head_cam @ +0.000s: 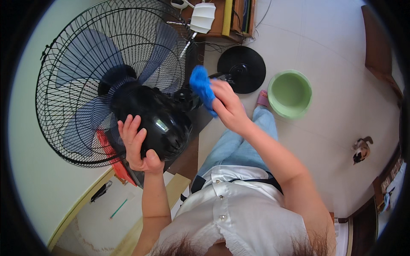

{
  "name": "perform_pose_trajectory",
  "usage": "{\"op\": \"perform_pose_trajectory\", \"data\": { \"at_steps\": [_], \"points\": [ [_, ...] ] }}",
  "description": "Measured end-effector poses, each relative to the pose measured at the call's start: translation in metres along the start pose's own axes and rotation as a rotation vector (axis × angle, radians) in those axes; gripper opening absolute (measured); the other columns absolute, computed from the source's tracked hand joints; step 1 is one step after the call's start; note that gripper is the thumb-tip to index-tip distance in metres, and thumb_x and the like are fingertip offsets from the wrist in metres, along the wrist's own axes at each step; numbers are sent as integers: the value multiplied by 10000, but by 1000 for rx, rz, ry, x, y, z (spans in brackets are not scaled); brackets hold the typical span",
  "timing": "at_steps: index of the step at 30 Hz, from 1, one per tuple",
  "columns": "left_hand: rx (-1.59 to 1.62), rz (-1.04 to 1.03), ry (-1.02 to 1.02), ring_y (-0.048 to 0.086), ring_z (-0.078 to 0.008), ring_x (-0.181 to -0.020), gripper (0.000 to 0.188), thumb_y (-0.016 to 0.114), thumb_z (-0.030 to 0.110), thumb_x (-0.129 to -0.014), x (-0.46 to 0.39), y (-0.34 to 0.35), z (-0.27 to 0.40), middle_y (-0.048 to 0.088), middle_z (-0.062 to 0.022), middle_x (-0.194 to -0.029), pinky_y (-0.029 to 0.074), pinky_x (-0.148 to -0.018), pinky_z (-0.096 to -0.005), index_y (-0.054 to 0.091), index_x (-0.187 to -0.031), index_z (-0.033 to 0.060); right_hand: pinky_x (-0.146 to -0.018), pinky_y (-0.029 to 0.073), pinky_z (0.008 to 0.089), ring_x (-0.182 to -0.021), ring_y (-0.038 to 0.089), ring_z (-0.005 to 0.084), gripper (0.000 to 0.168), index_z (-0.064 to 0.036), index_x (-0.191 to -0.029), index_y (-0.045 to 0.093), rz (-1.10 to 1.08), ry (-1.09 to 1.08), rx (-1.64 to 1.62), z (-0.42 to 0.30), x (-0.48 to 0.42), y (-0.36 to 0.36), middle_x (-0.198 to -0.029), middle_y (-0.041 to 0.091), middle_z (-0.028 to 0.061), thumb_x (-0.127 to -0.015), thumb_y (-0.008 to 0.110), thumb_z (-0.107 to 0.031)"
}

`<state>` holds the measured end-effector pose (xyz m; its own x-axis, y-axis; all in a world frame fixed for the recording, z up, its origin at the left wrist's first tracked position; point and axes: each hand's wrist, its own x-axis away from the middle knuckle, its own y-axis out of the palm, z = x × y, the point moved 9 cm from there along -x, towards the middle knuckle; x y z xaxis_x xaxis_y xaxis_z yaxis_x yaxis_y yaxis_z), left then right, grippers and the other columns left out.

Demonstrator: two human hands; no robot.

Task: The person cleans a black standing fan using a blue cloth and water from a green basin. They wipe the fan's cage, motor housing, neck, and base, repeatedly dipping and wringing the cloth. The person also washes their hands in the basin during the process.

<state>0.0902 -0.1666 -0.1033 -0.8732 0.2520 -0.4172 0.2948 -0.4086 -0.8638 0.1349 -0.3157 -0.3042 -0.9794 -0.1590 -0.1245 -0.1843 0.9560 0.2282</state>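
A black pedestal fan with a wire grille and translucent blue-grey blades fills the left of the view. My left hand rests against the side of its glossy black motor housing, fingers spread. In my right hand is a bunched blue cloth, held by the fan's neck and pole just behind the motor. The cloth and my fingers hide part of the pole. Farther off, the fan's round black base stands on the floor.
A light green basin stands on the pale tiled floor by my foot. To the right is a calico cat. Loose cables trail beside a wooden cabinet. A red object lies behind the fan, near a white tabletop.
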Motion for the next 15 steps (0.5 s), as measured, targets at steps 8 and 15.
{"op": "perform_pose_trajectory", "data": {
  "at_steps": [8, 15],
  "points": [
    [20, 34, 2, 561, -423, -1203, 373, 435, 228, -856, -5, 2, -4, 639, -233, -1207, 275, -1128, -565, 621, -1102, 18, -916, 452, 425, -1069, 563, 395, 303, -34, -1062, 631, 19, 397, 157, 163, -22, 16, -1121, 613, 207, -970, 458, -266],
    [3, 41, 39, 563, -434, -1197, 371, 442, 187, -840, 3, -2, -6, 638, -241, -1208, 285, -1123, -558, 624, -1105, 3, -960, 434, 332, -1113, 578, 313, 282, -25, -1164, 614, 97, 113, -81, 80, -3, 40, -1169, 586, 179, -985, 520, -221]
  ]
}}
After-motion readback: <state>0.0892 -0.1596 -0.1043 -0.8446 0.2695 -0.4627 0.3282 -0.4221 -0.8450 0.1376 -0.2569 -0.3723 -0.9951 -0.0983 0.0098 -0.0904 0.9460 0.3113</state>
